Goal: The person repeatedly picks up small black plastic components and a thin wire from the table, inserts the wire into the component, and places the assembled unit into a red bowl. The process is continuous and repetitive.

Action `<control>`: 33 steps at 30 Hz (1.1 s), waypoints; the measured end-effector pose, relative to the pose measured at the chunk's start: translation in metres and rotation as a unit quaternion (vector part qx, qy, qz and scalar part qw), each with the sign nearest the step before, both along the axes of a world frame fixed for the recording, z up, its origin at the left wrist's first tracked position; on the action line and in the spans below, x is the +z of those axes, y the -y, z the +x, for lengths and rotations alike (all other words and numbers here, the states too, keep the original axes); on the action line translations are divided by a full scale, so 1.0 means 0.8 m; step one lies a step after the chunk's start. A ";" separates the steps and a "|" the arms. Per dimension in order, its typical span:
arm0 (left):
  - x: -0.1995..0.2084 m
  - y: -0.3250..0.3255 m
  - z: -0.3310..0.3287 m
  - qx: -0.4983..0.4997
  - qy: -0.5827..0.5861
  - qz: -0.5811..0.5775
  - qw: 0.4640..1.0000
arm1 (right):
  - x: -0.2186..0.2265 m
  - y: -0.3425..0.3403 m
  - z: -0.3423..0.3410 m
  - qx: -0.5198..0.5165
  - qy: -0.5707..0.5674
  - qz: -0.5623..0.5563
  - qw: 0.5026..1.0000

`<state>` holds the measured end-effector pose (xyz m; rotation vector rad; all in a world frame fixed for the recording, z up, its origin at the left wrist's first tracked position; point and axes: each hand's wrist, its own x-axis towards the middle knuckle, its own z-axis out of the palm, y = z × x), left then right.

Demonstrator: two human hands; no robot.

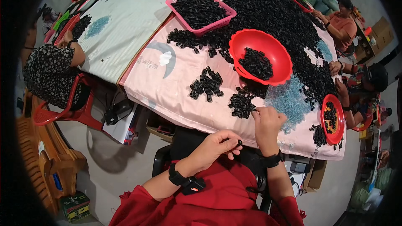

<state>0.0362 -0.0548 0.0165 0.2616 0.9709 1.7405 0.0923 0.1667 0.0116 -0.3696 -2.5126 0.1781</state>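
Observation:
My left hand [217, 147] is closed in front of the table's near edge, over my lap. Between its thumb and fingers it pinches a small black cylindrical piece [239, 142]. Over the tabletop, my right hand [269, 124] has its fingers drawn together at the right edge of a small pile of black pieces [241, 105]; whatever is in the fingertips is too small to make out. Just beyond and right of that hand spreads a heap of small clear bluish pieces [289, 100]. Another group of black pieces [206, 84] lies to the left.
A scalloped red bowl [278, 54] and a pink basket [229, 11], both holding black pieces, stand farther back. A huge black heap [268, 8] covers the far table. A red tray [340, 119] sits at right. Co-workers sit left and right; a red chair [83, 113] stands left.

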 end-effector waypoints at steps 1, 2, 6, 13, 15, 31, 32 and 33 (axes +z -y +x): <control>0.000 0.002 0.000 0.005 0.003 -0.005 1.000 | -0.004 -0.001 -0.002 0.004 0.006 0.006 1.000; 0.000 0.003 -0.001 0.004 0.005 -0.005 1.000 | -0.006 -0.002 -0.003 0.008 0.013 0.012 1.000; -0.008 0.006 -0.002 -0.001 0.035 0.014 0.999 | -0.005 -0.007 -0.004 0.022 0.017 0.040 0.999; -0.003 0.004 0.005 0.017 0.040 0.036 0.998 | 0.049 0.031 0.043 0.085 -0.007 -0.136 0.987; 0.000 0.003 0.008 0.017 0.026 0.021 0.999 | 0.069 0.046 0.061 0.110 -0.007 -0.165 0.980; 0.013 -0.004 0.021 0.037 -0.085 -0.018 0.996 | 0.079 0.077 0.081 0.122 -0.014 -0.098 0.988; 0.013 -0.004 0.021 0.038 -0.085 -0.020 0.995 | 0.080 0.078 0.081 0.122 -0.011 -0.098 0.988; 0.012 -0.004 0.021 0.039 -0.086 -0.021 0.995 | 0.080 0.078 0.081 0.122 -0.009 -0.098 0.988</control>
